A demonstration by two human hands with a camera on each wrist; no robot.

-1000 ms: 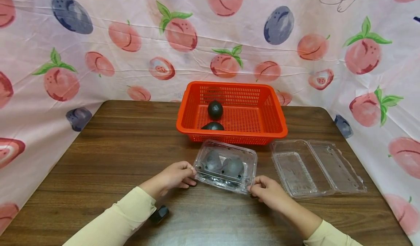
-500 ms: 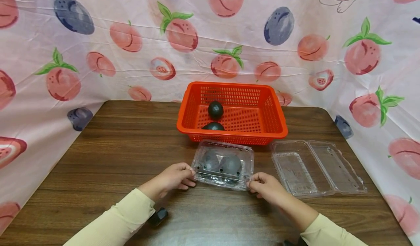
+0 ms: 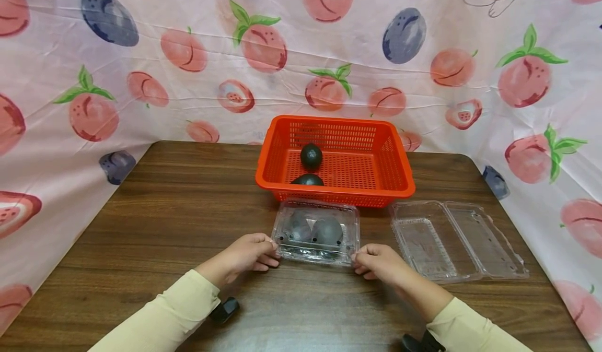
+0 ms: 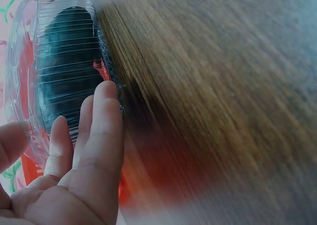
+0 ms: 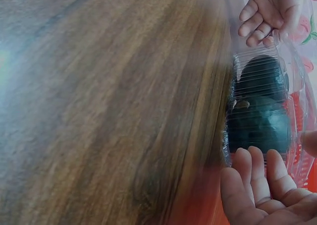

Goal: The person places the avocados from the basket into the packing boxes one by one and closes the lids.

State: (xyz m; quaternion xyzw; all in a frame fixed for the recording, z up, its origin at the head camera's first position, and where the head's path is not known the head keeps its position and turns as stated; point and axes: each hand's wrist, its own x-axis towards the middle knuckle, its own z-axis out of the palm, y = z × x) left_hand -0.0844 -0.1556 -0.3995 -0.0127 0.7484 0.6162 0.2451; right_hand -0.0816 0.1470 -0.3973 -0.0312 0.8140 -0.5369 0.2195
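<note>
Both hands (image 3: pixel 316 258) hold clamshell (image 3: pixel 316 231) lengthwise left-right.

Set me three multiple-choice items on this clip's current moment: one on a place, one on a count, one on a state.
1. Where does the empty clear box lie?
A. in the basket
B. on the table, right of the closed box
C. under the left hand

2. How many dark fruits lie in the orange basket?
A. two
B. four
C. none

3. The box between the left hand and the right hand is
A. lidless
B. crushed flat
C. closed

Answers: 1 B, it lies open beside it; 2 A, two show; 3 C, its lid covers two fruits.
</note>
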